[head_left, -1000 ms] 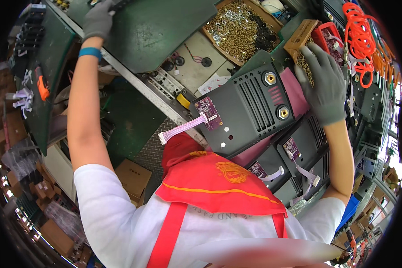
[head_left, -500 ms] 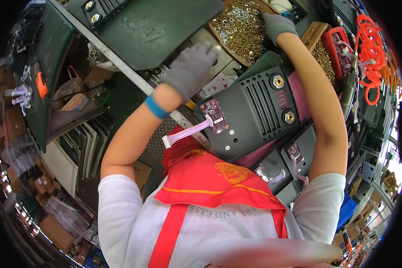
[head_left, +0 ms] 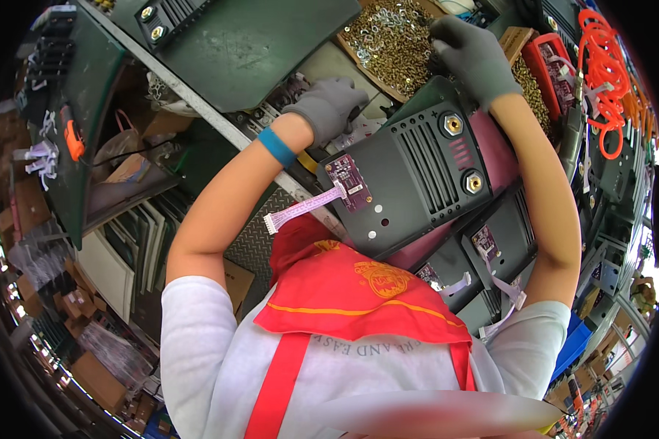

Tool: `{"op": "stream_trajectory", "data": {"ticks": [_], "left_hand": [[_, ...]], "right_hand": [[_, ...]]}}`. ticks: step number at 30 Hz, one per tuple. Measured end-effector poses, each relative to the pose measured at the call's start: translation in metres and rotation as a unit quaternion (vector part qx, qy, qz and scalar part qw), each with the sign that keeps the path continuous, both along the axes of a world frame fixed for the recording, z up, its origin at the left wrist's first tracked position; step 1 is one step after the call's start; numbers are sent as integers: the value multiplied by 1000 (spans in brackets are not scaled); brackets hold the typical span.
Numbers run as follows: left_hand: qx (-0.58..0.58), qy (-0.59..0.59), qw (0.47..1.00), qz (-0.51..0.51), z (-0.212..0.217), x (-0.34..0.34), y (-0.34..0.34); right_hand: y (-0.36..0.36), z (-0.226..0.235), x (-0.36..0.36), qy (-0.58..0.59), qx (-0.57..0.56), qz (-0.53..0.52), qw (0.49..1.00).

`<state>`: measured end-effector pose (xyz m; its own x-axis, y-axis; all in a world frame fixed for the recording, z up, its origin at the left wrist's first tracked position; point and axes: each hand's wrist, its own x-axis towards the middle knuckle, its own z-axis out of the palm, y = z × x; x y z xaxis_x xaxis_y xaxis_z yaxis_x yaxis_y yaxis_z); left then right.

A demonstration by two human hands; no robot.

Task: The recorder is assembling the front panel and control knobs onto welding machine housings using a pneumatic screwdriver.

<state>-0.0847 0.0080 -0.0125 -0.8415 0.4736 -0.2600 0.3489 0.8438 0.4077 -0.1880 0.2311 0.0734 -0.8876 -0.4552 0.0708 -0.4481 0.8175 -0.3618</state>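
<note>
Brass-coloured fasteners (head_left: pixel 403 55) lie heaped with silvery ones in a cardboard tray (head_left: pixel 374 77) at the far side of the bench (head_left: pixel 196 104). From where I stand, the person's gloved right hand (head_left: pixel 479 62) bends over the tray's right side, curled inward; I can't tell whether it holds anything. Their left hand (head_left: pixel 331 106), loosely bent, is nearer the bench's pale edge, with something dark beside it that I can't make out. Below both hands, a black slotted panel (head_left: pixel 399 201) overlaps a pink sheet (head_left: pixel 499 157), carrying a purple circuit board (head_left: pixel 349 183) and ribbon cable (head_left: pixel 304 208). Around them the place is crowded: a dark green board (head_left: pixel 249 58) on the bench, a coiled orange hose (head_left: pixel 604 80) on the right, patterned metal flooring (head_left: pixel 265 216) below. The tray's upper end runs out of view, another slotted panel (head_left: pixel 190 11) is cut off nearby, and the left arm (head_left: pixel 234 186) covers part of a cardboard box (head_left: pixel 239 284).
</note>
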Motion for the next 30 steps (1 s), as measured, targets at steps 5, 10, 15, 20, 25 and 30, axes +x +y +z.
{"op": "stream_trajectory", "data": {"ticks": [5,10,15,20,25,30], "left_hand": [[-26,29,998,42,8,-7,14],[216,107,946,217,48,2,8],[478,22,845,238,108,54,48],[468,-104,822,307,137,73,54],[497,-134,797,315,144,86,54],[442,-41,853,276,134,95,52]], "right_hand": [[24,26,50,-157,-195,21,968],[33,63,91,-297,-316,-12,901],[17,69,107,-288,-422,76,856],[12,76,119,-364,-429,71,824],[12,77,127,-360,-412,70,834],[14,82,133,-439,-406,18,802]]}}
